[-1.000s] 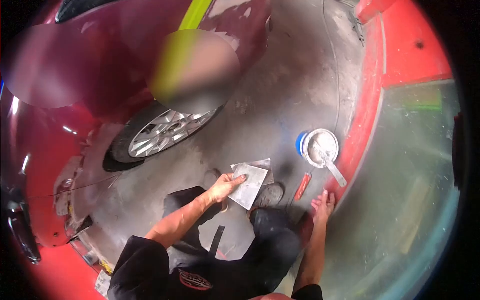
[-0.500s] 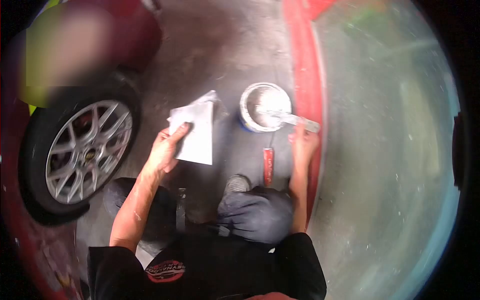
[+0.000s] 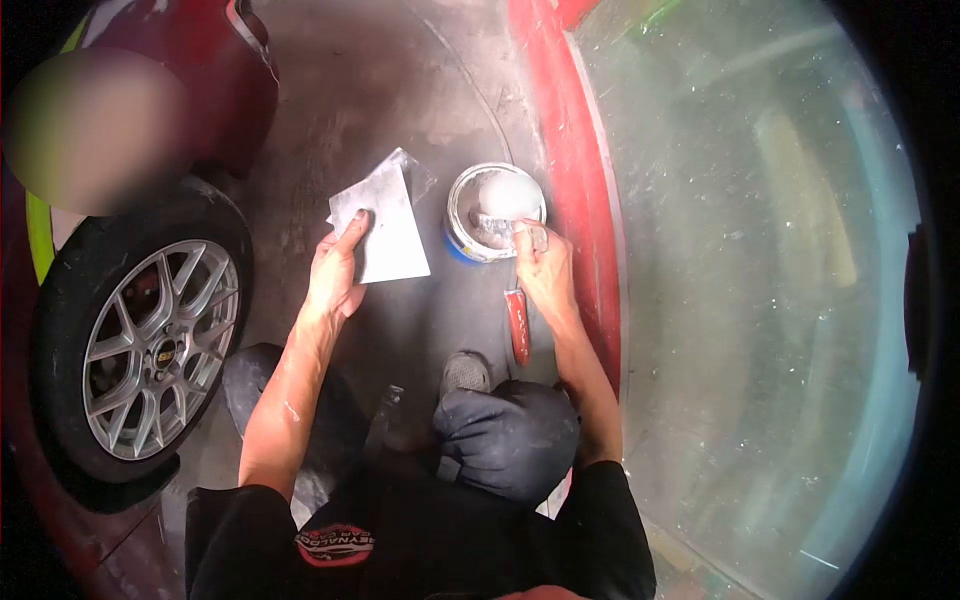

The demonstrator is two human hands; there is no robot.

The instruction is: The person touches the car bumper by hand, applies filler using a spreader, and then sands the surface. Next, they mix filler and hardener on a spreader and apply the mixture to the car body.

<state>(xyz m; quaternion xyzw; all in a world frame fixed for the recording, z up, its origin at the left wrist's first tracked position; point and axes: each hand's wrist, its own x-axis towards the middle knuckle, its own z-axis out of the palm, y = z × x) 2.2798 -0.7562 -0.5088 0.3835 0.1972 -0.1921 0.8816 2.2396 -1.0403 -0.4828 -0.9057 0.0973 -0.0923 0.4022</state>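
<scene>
My left hand (image 3: 338, 265) grips a flat white board (image 3: 392, 235), thumb on top. Behind its upper edge shows a thinner, greyish see-through sheet (image 3: 415, 172). My right hand (image 3: 545, 268) is closed on a flat, smeared spatula (image 3: 496, 228) at the near rim of an open can (image 3: 455, 238). The spatula's blade end lies inside the can's mouth. A rounded mass of white paste (image 3: 508, 196) fills the far part of the can, and its inner wall is coated grey-white. Just below my right hand, a red tube (image 3: 517, 328) lies on the floor.
To the left is a dark red car with a silver-spoked wheel (image 3: 165, 350); another person, blurred, is above it. A red painted stripe (image 3: 580, 150) runs along the right, beside a hazy, speckled pane (image 3: 740, 300). My shoe (image 3: 465, 372) is close below the can.
My right hand has moved left and up toward the can and now holds the spatula close to the rim. The board has tilted and shifted slightly up. The view has turned right.
</scene>
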